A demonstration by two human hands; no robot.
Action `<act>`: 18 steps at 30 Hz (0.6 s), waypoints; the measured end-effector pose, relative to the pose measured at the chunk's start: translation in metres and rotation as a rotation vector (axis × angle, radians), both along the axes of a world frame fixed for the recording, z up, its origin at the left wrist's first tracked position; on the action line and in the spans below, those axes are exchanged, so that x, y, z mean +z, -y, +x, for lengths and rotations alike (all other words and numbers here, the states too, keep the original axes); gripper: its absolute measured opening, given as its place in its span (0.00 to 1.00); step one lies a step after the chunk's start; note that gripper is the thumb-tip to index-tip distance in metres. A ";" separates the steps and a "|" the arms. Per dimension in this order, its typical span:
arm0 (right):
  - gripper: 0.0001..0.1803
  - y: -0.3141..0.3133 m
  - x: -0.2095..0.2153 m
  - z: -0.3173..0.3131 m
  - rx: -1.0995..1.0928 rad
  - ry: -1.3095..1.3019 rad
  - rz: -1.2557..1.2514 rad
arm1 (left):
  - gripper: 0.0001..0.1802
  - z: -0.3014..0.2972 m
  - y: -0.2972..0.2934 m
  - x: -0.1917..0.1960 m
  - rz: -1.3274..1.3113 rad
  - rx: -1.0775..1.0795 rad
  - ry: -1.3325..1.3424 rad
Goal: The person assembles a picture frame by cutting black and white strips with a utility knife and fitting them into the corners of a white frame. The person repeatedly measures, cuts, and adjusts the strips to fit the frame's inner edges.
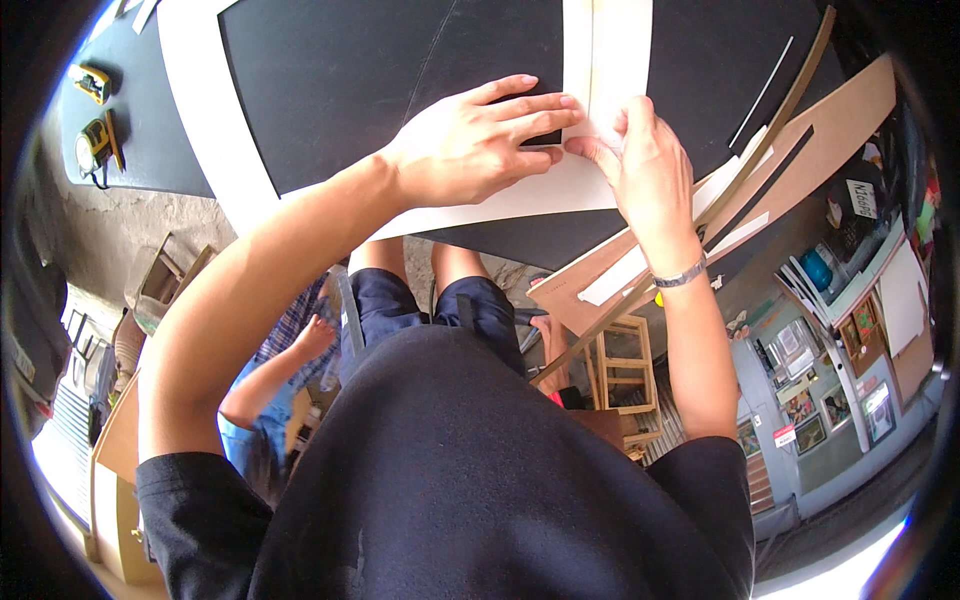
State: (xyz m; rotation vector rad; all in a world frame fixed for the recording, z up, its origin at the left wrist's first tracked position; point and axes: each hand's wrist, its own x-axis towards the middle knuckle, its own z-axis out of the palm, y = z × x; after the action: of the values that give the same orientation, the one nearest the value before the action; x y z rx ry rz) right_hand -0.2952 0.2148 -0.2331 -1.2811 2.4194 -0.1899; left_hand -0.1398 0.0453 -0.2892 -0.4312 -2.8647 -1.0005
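A large white flat border [470,213], perhaps card or board, lies on a black-covered table [330,80], whose surface shows through its middle. Along its right side runs a pale strip [620,50] with a lengthwise line beside it. My left hand [485,140] rests with fingers stretched toward the border's near right corner, its fingertips on the white edge. Just to the right, my right hand [648,175] has curled fingers, with the thumb pressed at that corner. Whatever sits between its fingers is too hidden to make out.
Brown boards and long wooden strips [800,180] jut over the table's right edge. A tape measure [92,148] and a yellow tool [90,82] lie at the far left. Another person's arm [280,370] shows below left; a wooden stool frame [628,370] stands below right.
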 end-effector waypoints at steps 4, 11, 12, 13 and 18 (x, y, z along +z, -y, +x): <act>0.16 -0.018 -0.002 0.004 -0.329 0.323 -0.014 | 0.16 0.002 -0.002 -0.001 -0.022 0.012 0.012; 0.08 -0.005 0.000 0.011 -0.428 0.405 -0.175 | 0.16 0.000 -0.001 0.000 0.001 0.002 0.022; 0.08 -0.002 0.003 0.010 -0.448 0.414 -0.145 | 0.16 -0.001 0.000 0.000 0.007 0.001 0.023; 0.08 -0.002 0.003 0.011 -0.468 0.423 -0.114 | 0.16 -0.001 0.000 0.001 0.012 0.000 0.024; 0.08 -0.013 0.001 0.017 -0.450 0.411 -0.134 | 0.16 0.001 -0.001 -0.001 0.009 0.006 0.015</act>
State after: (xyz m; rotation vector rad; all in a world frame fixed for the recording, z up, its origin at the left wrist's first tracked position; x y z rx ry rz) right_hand -0.2779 0.2278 -0.2316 -0.6415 2.3148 -0.6778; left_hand -0.1391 0.0465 -0.2905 -0.4159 -2.8722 -1.0192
